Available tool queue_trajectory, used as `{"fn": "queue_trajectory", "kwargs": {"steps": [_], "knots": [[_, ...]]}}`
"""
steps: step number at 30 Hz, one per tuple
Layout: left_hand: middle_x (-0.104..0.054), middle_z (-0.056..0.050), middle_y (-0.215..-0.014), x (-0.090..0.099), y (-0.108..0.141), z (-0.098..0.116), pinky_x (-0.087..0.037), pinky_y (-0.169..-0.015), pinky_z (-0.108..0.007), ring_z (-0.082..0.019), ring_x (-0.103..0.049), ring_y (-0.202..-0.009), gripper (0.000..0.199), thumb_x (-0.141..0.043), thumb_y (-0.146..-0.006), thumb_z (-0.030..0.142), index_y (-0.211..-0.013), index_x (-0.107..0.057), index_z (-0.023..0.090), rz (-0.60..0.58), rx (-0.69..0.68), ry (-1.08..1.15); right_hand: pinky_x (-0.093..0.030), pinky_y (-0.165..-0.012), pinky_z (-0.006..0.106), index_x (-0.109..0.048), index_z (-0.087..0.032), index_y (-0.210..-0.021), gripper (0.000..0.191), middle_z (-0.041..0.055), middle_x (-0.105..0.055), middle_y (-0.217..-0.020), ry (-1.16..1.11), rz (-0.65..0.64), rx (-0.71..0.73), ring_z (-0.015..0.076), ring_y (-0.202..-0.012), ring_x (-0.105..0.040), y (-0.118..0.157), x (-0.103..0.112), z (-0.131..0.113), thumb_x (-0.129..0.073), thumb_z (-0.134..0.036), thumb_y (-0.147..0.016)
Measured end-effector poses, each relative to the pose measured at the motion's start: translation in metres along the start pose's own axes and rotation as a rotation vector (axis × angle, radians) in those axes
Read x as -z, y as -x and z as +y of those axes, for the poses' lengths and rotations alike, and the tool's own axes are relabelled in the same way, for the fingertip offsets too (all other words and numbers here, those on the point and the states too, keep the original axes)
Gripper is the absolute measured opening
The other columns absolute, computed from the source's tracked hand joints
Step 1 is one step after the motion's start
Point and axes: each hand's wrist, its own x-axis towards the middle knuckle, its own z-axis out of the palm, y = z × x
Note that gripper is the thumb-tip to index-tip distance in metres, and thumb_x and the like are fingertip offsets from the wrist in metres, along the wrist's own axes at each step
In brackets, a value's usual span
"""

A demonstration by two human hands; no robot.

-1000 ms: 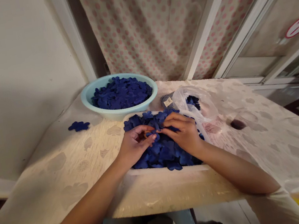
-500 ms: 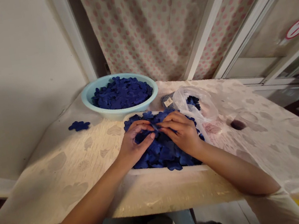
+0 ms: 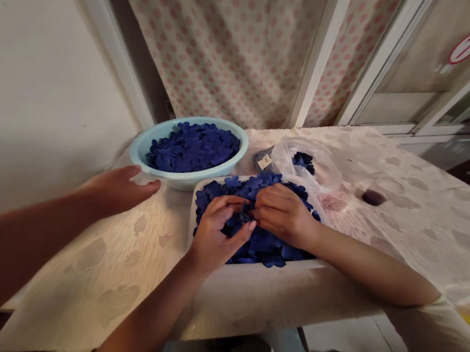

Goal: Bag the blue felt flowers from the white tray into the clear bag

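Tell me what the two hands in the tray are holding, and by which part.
The left hand and right hand meet among the blue flower-shaped pieces in the white tray; it cannot be told whether any piece is held.

Pale-blue plastic basin (image 3: 181,180), smooth w/ soft gloss on the rim; the dark-blue petal cut-outs (image 3: 191,146) in it look matt & soft, felt or foam, can't tell which. Just right of basin: thin clear plastic bag (image 3: 306,166), glossy & crinkled, w/ small paper label (image 3: 264,161); in front of basin: white tray (image 3: 258,281), smooth, prob. plastic. Under basin: desk (image 3: 430,226) w/ pale patterned covering, faint sheen; behind it: matt cloth curtain (image 3: 229,37), pink dots.
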Motion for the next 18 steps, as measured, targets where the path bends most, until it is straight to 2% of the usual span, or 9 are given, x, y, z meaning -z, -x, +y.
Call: {"fn": "queue_trajectory", "kwargs": {"steps": [3,8,11,15,18], "knots": [[-0.059,-0.01,-0.097,0.0,0.002,0.007,-0.044,-0.084,-0.037,-0.021,-0.053,-0.094,0.015,-0.052,-0.08,0.023,-0.09,-0.058,0.013,-0.01,-0.129,-0.132,-0.031,-0.061,0.027,-0.055,-0.014,-0.063,0.025,0.003,-0.053,-0.063,0.079,-0.011,0.059,0.0132,-0.068,-0.047,-0.003,0.008,-0.006,-0.046,-0.014,-0.086],[-0.057,-0.012,-0.093,-0.001,0.009,0.029,-0.045,-0.08,-0.038,-0.022,-0.052,-0.09,0.017,-0.042,-0.082,0.017,-0.088,-0.056,0.01,-0.047,-0.235,-0.338,-0.027,-0.059,0.028,-0.05,-0.015,-0.058,0.033,0.0018,-0.045,-0.059,0.12,-0.073,0.104,0.013,-0.061,-0.038,-0.009,0.025,-0.019,-0.039,-0.015,-0.089],[-0.057,-0.012,-0.087,-0.002,0.016,0.046,-0.048,-0.072,-0.033,-0.02,-0.054,-0.081,0.018,-0.039,-0.083,0.017,-0.085,-0.056,0.011,-0.058,-0.317,-0.395,-0.027,-0.059,0.028,-0.05,-0.015,-0.059,0.036,0.0017,-0.045,-0.061,0.043,-0.151,0.138,0.013,-0.061,-0.037,-0.011,0.044,-0.028,-0.036,-0.022,-0.091],[-0.055,-0.008,-0.07,-0.003,0.022,0.067,-0.046,-0.058,-0.029,-0.017,-0.051,-0.064,0.025,-0.035,-0.086,0.019,-0.071,-0.054,0.013,-0.101,-0.456,-0.394,-0.027,-0.059,0.026,-0.051,-0.015,-0.062,0.036,0.0005,-0.047,-0.063,-0.145,-0.302,0.182,0.0115,-0.063,-0.039,-0.011,0.075,-0.039,-0.038,-0.033,-0.092],[-0.055,-0.008,-0.068,-0.003,0.021,0.076,-0.046,-0.057,-0.029,-0.017,-0.051,-0.063,0.033,-0.029,-0.089,0.023,-0.071,-0.054,0.013,-0.127,-0.501,-0.35,-0.029,-0.061,0.025,-0.052,-0.015,-0.064,0.034,-0.0002,-0.048,-0.063,-0.237,-0.33,0.186,0.0109,-0.064,-0.04,-0.009,0.091,-0.041,-0.044,-0.037,-0.089]]}}
